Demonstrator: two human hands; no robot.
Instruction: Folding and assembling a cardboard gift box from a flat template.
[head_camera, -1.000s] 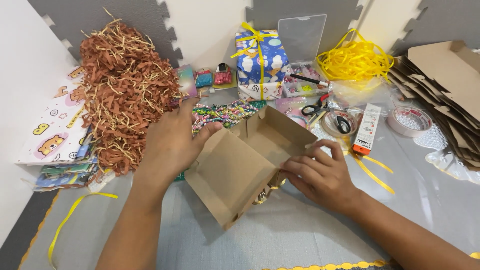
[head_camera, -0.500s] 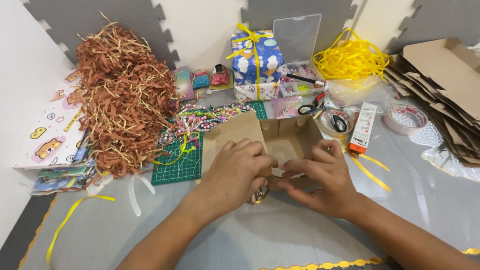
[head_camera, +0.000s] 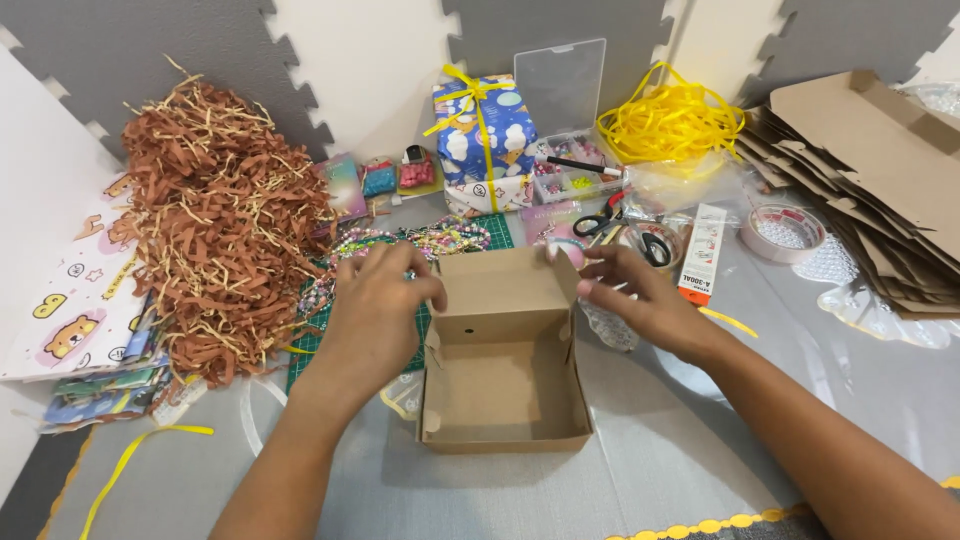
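A small brown cardboard box (head_camera: 505, 395) stands open on the grey mat in front of me, its lid tilted up at the far side. My left hand (head_camera: 378, 315) rests against the box's left far corner, fingers touching the lid. On the other side, my right hand (head_camera: 640, 295) touches the lid's right edge with its fingertips. The inside of the box looks empty.
A heap of brown shredded paper (head_camera: 215, 220) lies at left. Behind the box are beaded strings (head_camera: 420, 240), a wrapped blue gift (head_camera: 480, 140), a clear bead case (head_camera: 570, 120), scissors (head_camera: 610, 215), yellow ribbon (head_camera: 675, 120), tape rolls (head_camera: 785, 230) and stacked flat cardboard (head_camera: 870, 170).
The box was being folded in both hands; it now stands assembled and upright on the mat, and my hands have moved to its lid at either side.
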